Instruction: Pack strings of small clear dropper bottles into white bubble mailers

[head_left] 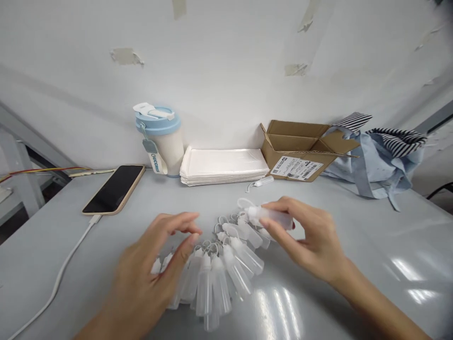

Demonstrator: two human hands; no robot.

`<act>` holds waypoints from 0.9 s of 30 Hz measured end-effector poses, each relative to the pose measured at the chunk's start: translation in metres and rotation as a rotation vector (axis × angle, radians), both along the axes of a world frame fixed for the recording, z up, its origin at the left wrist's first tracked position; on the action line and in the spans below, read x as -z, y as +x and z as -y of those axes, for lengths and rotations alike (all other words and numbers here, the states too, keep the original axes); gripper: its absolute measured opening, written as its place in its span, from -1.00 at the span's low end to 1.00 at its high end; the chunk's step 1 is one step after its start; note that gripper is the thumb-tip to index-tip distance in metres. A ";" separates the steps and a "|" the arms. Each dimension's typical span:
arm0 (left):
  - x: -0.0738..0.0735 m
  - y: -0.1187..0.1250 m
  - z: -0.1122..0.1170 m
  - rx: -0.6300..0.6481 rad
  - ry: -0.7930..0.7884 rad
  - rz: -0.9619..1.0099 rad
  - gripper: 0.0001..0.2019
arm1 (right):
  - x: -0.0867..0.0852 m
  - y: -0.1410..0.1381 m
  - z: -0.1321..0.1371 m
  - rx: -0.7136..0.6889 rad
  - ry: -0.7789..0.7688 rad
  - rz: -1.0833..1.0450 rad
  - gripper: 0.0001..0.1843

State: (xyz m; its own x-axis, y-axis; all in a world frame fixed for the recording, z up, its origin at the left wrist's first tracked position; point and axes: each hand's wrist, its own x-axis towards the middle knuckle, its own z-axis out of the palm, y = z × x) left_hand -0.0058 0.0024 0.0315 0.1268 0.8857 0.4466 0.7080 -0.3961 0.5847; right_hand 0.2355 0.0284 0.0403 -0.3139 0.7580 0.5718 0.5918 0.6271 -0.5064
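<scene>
Between thumb and fingers, my right hand (311,236) grips a small translucent squeeze bottle (272,216) with a white cap and a looped strap, lying nearly level above the table. Below and to its left, a fanned heap of similar squeeze bottles (212,278) lies on the grey table, caps pointing away from me. My left hand (152,269) hovers over the heap's left end, thumb and fingertips apart with nothing between them. It hides some of the bottles there.
At the back stand a blue-lidded cup (166,141), a stack of white padded envelopes (226,163) and an open cardboard box (300,146). One loose bottle (264,181) lies before the envelopes. A phone (115,189) with a charging cable (63,269) is left, a blue cloth bag (371,160) right.
</scene>
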 end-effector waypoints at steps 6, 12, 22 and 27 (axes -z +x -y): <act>-0.004 0.001 0.003 -0.156 -0.119 0.096 -0.76 | 0.003 0.010 -0.015 0.006 -0.311 0.255 -0.85; -0.006 0.004 0.002 -0.193 -0.182 0.125 -0.74 | 0.003 0.021 -0.026 0.001 -0.349 0.250 -0.73; -0.001 0.003 -0.006 -0.174 -0.142 0.078 -0.73 | 0.054 0.057 -0.086 0.199 -0.131 0.359 -0.63; 0.004 -0.002 -0.011 -0.168 -0.173 0.055 -0.71 | 0.064 0.059 -0.093 0.225 -0.110 0.462 -0.65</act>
